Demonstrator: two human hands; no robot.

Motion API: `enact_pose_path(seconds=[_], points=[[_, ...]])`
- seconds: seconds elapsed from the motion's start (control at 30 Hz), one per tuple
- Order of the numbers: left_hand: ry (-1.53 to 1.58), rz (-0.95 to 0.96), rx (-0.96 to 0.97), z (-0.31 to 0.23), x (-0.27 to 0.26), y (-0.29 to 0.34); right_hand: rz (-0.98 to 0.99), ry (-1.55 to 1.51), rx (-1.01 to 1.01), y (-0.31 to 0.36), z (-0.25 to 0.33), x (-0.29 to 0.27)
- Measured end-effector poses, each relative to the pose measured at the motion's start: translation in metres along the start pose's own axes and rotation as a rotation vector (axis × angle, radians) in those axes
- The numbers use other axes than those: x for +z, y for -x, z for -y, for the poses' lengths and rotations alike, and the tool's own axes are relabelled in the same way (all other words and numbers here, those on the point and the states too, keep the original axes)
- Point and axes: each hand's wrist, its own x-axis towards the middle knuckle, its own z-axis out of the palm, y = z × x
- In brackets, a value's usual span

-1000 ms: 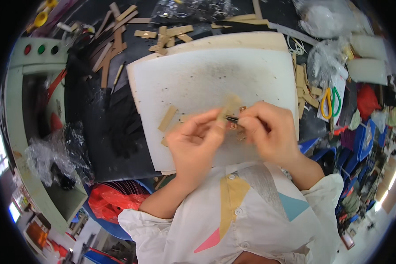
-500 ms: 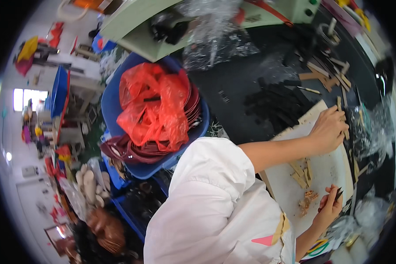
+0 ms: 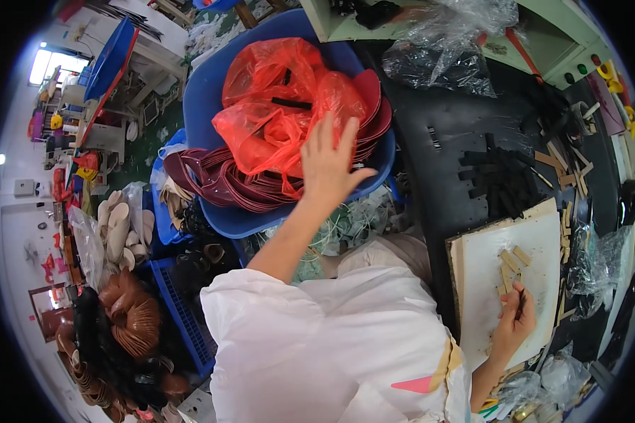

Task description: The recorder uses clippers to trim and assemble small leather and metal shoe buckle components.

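My left hand [image 3: 329, 161] is stretched out, fingers spread, over the crumpled red plastic bag [image 3: 279, 106]. Its fingertips overlap the bag's right side; whether they touch it is unclear. The bag lies in a large blue tub [image 3: 199, 106], on stacks of glossy maroon curved pieces [image 3: 222, 185]. Over the white board [image 3: 478, 264], my right hand [image 3: 513, 326] is closed round a small dark pointed piece [image 3: 521, 303], mostly hidden by the fingers. Several short tan strips [image 3: 508, 268] lie on the board just beyond that hand.
A pile of black strips [image 3: 497, 176] lies on the black tabletop [image 3: 430, 211] beyond the board. Clear plastic film [image 3: 448, 56] and a pale green machine housing [image 3: 543, 53] are at the back. A blue crate [image 3: 180, 310] and brown stacked pieces [image 3: 130, 317] stand at lower left.
My left hand has left the board's far right edge and swung left to the tub, fingers now spread. My right hand stays over the board, still closed. The view has shifted toward the tub.
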Motion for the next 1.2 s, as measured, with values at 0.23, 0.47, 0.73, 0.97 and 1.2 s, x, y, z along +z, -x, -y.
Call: enact_pose_path(seconds=[0.23, 0.47, 0.73, 0.97, 1.2], points=[[0.701, 0.056, -0.561, 0.150, 0.009, -0.033, 0.044, 0.045, -0.046, 0.003, 0.020, 0.018], [-0.168, -0.628, -0.027, 0.106, -0.045, -0.112, 0.021, 0.035, -0.030, 0.009, 0.020, 0.023], [0.298, 0.220, 0.324, 0.054, 0.119, 0.035, 0.026, 0.042, -0.036, 0.013, 0.016, 0.021], [-0.319, 0.594, 0.402, 0.040, 0.142, 0.004, -0.011, 0.046, -0.055, 0.021, 0.019, 0.014], [0.123, 0.540, 0.323, 0.057, 0.029, -0.038, -0.091, -0.073, 0.031, 0.025, 0.003, -0.011]])
